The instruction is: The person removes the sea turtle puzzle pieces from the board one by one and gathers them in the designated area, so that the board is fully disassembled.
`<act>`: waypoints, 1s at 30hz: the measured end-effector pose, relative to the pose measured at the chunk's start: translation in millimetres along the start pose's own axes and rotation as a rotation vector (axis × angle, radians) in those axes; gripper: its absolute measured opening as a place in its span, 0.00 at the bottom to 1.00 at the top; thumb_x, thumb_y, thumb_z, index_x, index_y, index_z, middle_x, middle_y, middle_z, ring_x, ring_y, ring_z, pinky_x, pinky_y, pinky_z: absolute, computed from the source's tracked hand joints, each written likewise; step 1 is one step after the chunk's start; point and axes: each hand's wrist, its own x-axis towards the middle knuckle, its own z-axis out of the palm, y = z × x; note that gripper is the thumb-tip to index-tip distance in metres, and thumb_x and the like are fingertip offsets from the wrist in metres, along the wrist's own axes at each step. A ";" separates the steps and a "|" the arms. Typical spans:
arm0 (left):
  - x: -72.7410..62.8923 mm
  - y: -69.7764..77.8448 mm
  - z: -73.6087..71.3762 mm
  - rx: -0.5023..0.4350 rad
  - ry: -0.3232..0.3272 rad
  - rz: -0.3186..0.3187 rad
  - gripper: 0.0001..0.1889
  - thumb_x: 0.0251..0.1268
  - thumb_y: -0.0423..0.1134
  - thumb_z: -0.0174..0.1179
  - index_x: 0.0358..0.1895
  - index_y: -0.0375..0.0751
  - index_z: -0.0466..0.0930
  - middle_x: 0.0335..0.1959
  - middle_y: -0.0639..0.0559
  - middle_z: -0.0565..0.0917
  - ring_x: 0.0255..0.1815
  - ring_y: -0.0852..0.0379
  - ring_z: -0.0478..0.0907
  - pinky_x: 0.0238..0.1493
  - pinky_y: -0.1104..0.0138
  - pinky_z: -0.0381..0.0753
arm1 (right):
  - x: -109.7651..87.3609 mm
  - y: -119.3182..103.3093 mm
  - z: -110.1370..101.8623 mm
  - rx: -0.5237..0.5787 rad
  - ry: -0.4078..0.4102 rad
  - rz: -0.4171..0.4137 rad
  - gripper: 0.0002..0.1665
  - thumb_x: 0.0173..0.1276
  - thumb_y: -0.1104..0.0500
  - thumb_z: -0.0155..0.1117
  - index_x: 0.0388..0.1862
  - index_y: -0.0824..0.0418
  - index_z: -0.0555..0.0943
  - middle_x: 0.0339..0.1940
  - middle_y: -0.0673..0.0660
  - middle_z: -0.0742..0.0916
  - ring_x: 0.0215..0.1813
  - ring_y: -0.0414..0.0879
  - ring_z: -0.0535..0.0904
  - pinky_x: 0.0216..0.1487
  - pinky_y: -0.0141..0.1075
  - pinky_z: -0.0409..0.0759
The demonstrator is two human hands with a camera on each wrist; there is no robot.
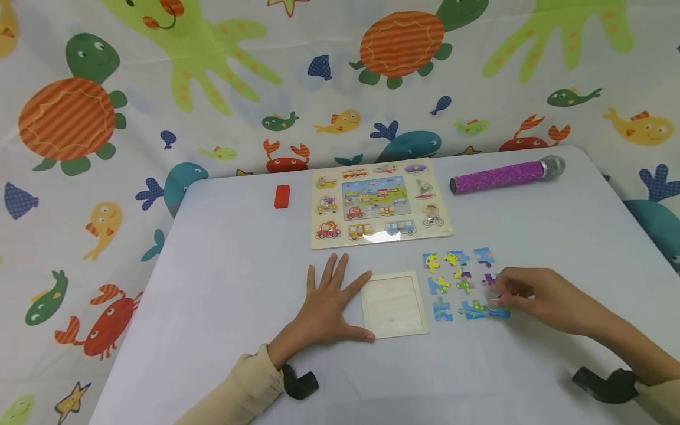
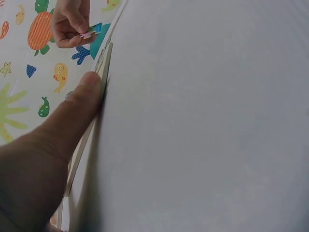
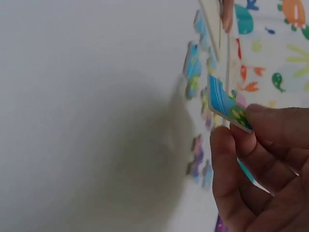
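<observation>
My left hand lies flat on the table with fingers spread, its thumb against the left edge of an empty pale wooden puzzle frame. To the right of the frame lie several loose blue jigsaw pieces in rows. My right hand is at the right end of those rows and pinches one blue, green-spotted jigsaw piece between thumb and fingers, lifted off the table. That piece also shows in the left wrist view.
A larger vehicle peg puzzle board lies beyond the frame. A red block sits to its left and a purple glitter microphone to its right. The grey table is backed by a sea-animal cloth.
</observation>
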 end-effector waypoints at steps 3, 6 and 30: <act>-0.4 0.2 -0.1 0.006 -0.003 -0.001 0.62 0.37 0.72 0.76 0.81 0.60 0.60 0.85 0.40 0.42 0.84 0.40 0.28 0.72 0.31 0.26 | -1.9 11.7 0.8 -0.001 -0.031 0.001 0.09 0.67 0.60 0.73 0.35 0.50 0.79 0.35 0.42 0.83 0.37 0.37 0.76 0.42 0.30 0.80; -0.5 0.2 0.0 0.005 -0.002 -0.002 0.61 0.37 0.72 0.77 0.81 0.60 0.60 0.85 0.41 0.41 0.84 0.41 0.28 0.72 0.31 0.26 | -2.1 18.0 4.3 0.001 -0.033 -0.015 0.09 0.67 0.61 0.72 0.36 0.51 0.79 0.34 0.41 0.83 0.36 0.35 0.76 0.40 0.31 0.80; 0.2 0.2 -0.2 0.016 0.008 0.006 0.62 0.37 0.73 0.77 0.81 0.60 0.60 0.85 0.41 0.42 0.84 0.41 0.28 0.72 0.31 0.27 | -4.9 13.5 14.7 -0.216 0.049 0.021 0.18 0.61 0.60 0.77 0.50 0.63 0.86 0.38 0.47 0.86 0.38 0.40 0.77 0.39 0.38 0.83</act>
